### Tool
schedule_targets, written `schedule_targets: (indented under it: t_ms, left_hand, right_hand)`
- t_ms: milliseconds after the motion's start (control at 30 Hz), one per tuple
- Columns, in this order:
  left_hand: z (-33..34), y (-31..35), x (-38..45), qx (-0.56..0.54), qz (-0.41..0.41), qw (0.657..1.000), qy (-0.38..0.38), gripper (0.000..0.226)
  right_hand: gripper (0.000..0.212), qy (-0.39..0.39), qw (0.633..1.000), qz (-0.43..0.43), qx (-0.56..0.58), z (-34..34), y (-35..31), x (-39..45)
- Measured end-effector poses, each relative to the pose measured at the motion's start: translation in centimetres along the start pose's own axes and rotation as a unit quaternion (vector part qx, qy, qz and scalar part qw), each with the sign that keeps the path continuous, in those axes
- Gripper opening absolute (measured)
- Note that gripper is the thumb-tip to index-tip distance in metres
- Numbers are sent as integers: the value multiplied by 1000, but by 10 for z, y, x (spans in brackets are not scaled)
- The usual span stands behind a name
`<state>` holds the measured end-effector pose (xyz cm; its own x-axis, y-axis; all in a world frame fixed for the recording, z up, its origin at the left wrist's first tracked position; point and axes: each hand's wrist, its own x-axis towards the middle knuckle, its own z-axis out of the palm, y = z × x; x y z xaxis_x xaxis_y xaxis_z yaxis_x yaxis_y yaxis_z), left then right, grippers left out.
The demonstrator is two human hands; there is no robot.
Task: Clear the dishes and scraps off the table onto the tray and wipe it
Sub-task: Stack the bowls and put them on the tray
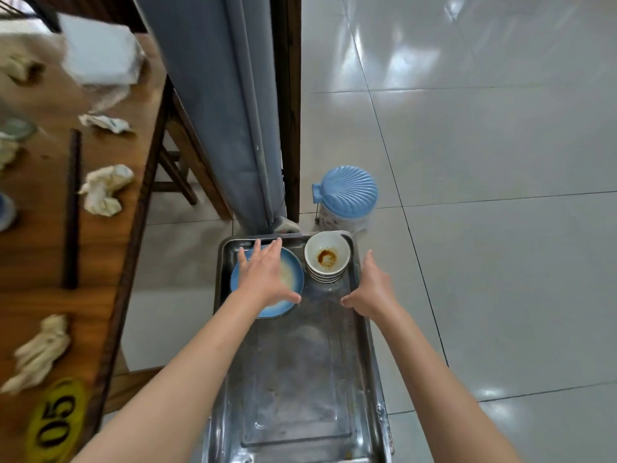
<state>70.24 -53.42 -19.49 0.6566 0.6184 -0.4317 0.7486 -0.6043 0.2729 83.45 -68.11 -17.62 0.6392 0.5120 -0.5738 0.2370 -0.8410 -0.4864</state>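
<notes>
A steel tray (pixel 293 379) lies lengthwise below me. At its far left sits a blue plate (pixel 293 272) with pale smears, and my left hand (pixel 263 272) hovers spread over it, fingers apart, holding nothing. A stack of white bowls (pixel 327 259) with brown sauce in the top one stands at the tray's far right. My right hand (pixel 374 289) is open beside the bowls, over the tray's right rim. On the wooden table (pixel 40 302) at left lie dark chopsticks (pixel 71 208) and several crumpled napkins (pixel 105 188).
A white tissue pack (pixel 100 51) sits at the table's far end, and a yellow "05" number tag (pixel 55 422) at its near edge. A grey bench back (pixel 227 105) stands between table and tray. A blue-lidded bin (pixel 345 195) stands on the tiled floor.
</notes>
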Motion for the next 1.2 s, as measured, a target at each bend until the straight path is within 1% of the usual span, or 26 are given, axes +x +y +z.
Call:
schedule_targets:
  t_ms: [100, 200, 333, 533, 633, 733, 967, 1100, 1200]
  left_hand:
    - [-33, 8, -28, -18, -7, 1000, 16, 121]
    - [-67, 12, -61, -22, -2, 999, 36, 121]
    - [-112, 7, -107, -1, 13, 998, 62, 119]
    - [-164, -17, -168, 1, 32, 996, 86, 112]
    - [-184, -37, -194, -37, 40, 992, 111, 107]
    - [-203, -62, -217, -54, 54, 990, 121, 104]
    - [-237, -131, -264, -29, 109, 987, 119, 102]
    - [-247, -177, -292, -27, 132, 984, 113, 100]
    - [-252, -208, -311, -32, 138, 982, 127, 101]
  right_hand:
    - [115, -8, 1000, -25, -2, -22, -21, -31]
    - [113, -4, 997, -83, -2, -40, -46, -67]
    - [111, -5, 990, -142, -24, -60, -81, -114]
    - [111, 1, 986, -160, -50, -68, -120, -171]
    - [109, -2, 984, -168, -56, -59, -134, -199]
    - [107, 4, 982, -179, -54, -43, -150, -227]
    - [104, 72, 979, -187, -34, 9, -197, -292]
    - [104, 89, 977, -191, -28, 39, -224, -328]
    - [104, 91, 976, -198, -20, 55, -242, -352]
